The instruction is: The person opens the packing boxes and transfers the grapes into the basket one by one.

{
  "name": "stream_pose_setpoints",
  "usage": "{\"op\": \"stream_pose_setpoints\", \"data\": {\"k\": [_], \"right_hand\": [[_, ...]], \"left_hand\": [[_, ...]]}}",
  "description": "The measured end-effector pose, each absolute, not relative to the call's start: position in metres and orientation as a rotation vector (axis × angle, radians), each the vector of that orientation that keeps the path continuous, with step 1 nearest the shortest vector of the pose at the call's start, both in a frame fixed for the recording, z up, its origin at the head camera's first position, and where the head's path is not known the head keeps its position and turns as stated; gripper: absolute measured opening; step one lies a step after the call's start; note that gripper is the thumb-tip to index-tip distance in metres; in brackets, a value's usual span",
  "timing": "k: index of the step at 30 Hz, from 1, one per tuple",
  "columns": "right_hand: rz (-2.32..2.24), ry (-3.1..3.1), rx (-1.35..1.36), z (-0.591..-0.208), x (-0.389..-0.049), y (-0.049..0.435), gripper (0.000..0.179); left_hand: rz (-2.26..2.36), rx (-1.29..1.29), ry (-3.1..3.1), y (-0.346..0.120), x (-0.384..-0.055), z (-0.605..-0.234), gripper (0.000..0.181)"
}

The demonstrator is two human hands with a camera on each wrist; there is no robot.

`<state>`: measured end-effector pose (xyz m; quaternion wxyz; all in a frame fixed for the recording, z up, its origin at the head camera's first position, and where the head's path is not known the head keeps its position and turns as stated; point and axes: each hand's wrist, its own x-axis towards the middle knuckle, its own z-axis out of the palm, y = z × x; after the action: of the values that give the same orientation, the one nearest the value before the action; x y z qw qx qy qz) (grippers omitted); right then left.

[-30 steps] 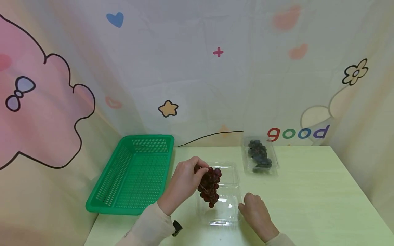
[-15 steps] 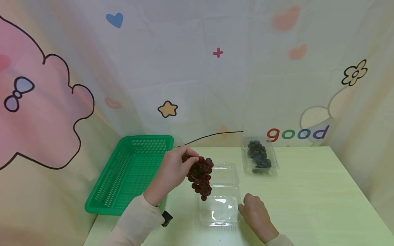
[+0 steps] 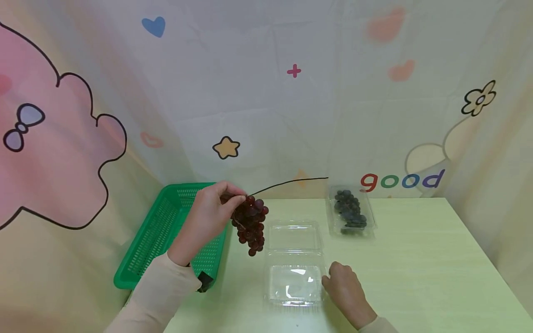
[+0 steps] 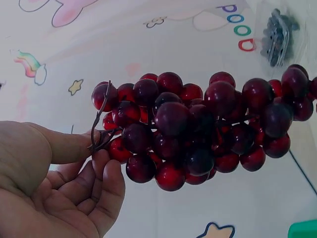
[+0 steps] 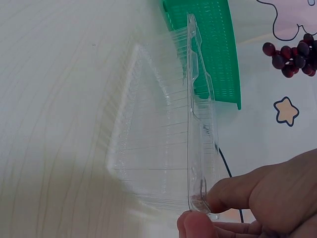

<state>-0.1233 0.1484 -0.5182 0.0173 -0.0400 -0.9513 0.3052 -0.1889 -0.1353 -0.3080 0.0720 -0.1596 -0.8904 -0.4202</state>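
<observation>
Between thumb and fingertips my left hand [image 3: 204,217] pinches the thin stem of a bunch of dark red grapes [image 3: 251,224]. The bunch hangs in the air between the green basket and an open clear plastic clamshell box [image 3: 293,300]. In the left wrist view the grapes [image 4: 171,119] stretch away from the fingertips, with the stem [image 4: 104,106] looping beside the thumb. My right hand [image 3: 349,293] is at the right side of the clamshell box. The right wrist view shows its thumb and fingers [image 5: 195,225] pinching the corner of the box's rim.
A green perforated basket [image 3: 120,281] stands at the left of the pale table [image 3: 420,263], partly behind my left arm. At the back, a second clear box [image 3: 371,226] contains dark grapes [image 3: 350,208]. A printed curtain [image 3: 266,92] hangs behind the table.
My left hand has moved left and away from me with the red grapes, from over the clamshell box toward the green basket. My right hand has stayed at the box's edge.
</observation>
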Motion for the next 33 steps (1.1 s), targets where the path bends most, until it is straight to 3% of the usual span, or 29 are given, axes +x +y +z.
{"op": "stream_pose_setpoints", "data": {"k": [33], "right_hand": [[0.932, -2.974, -0.112, -0.519, -0.125, 0.15, 0.037]], "left_hand": [[-1.206, -0.411, -2.669, -0.214, -0.218, -0.285, 0.018]]}}
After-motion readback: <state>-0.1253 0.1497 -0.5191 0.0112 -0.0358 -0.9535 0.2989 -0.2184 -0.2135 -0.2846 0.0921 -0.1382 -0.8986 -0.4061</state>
